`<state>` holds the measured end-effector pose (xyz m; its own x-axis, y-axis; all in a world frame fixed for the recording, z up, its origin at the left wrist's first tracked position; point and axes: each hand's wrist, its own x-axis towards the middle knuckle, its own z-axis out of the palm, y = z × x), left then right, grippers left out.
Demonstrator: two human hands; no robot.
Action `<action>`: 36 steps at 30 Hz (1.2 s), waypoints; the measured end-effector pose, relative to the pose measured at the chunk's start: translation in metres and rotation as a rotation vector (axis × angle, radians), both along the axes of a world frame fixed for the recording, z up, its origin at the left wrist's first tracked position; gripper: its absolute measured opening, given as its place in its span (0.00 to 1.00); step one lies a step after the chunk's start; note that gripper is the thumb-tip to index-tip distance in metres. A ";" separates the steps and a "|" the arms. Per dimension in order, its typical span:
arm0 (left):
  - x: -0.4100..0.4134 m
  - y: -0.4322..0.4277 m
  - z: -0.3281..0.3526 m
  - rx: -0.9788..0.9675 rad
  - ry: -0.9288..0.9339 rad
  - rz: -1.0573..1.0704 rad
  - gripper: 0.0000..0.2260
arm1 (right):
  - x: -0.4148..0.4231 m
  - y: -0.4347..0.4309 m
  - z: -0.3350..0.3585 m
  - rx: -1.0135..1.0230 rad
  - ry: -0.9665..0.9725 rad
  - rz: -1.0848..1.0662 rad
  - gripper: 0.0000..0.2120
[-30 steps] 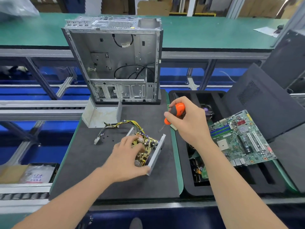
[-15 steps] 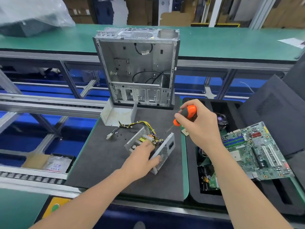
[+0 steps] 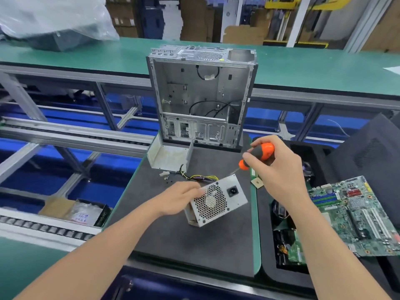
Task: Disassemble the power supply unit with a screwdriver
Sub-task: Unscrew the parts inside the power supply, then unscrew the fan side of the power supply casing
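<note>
Left hand [image 3: 181,199] grips the power supply [image 3: 218,203], tipped up on the mat [image 3: 194,245]; right hand [image 3: 281,172] curls round the screwdriver [image 3: 263,151]. Its blurred tip seems near the top edge; so tilted, the power supply may rock and slip.

Bright, even overhead light, diffuse, with no hard shadows anywhere. Only a faint soft shadow sits under the power supply unit [image 3: 217,202] on the dark mat [image 3: 173,234], which reads matte and flat. White glare on the plastic wrap [image 3: 54,16] at 10 o'clock; mild sheen on the green bench [image 3: 313,68]. Wide-angle bowing: the rails [image 3: 65,131] at 9 o'clock curve and fan out. Background at 12 o'clock is soft and blocky. The screwdriver [image 3: 259,153] shaft is thin and smeared — slight blur overall.
</note>
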<state>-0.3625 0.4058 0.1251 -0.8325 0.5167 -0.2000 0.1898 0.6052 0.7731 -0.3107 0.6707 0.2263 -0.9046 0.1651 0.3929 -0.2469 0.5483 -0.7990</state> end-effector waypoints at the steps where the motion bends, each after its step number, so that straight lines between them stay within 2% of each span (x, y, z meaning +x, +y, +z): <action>1: -0.003 -0.005 -0.002 0.033 -0.038 0.021 0.16 | -0.002 -0.003 0.000 0.001 0.001 0.003 0.10; 7: -0.018 -0.012 -0.014 0.169 -0.159 0.189 0.13 | -0.014 -0.025 0.008 -0.017 0.057 -0.005 0.10; 11: -0.019 -0.010 -0.021 0.310 -0.254 0.278 0.20 | -0.023 -0.043 0.020 -0.008 0.107 0.004 0.09; 15: -0.026 -0.010 -0.029 0.437 -0.396 0.396 0.17 | -0.032 -0.061 0.024 0.021 0.105 0.030 0.10; 19: -0.026 -0.004 -0.031 0.527 -0.487 0.488 0.23 | -0.038 -0.074 0.024 0.051 0.083 0.068 0.10; 23: -0.021 -0.001 -0.035 0.597 -0.464 0.613 0.24 | -0.044 -0.082 0.024 0.061 0.077 0.099 0.10; 30: -0.007 -0.013 -0.028 0.517 -0.166 0.760 0.10 | -0.057 -0.098 0.020 0.125 0.031 0.163 0.11; 32: -0.007 -0.016 -0.025 0.566 -0.176 0.755 0.08 | -0.060 -0.102 0.018 0.129 0.035 0.178 0.10; 36: -0.004 -0.019 -0.016 0.637 -0.329 0.772 0.07 | -0.062 -0.108 0.015 0.116 0.058 0.228 0.10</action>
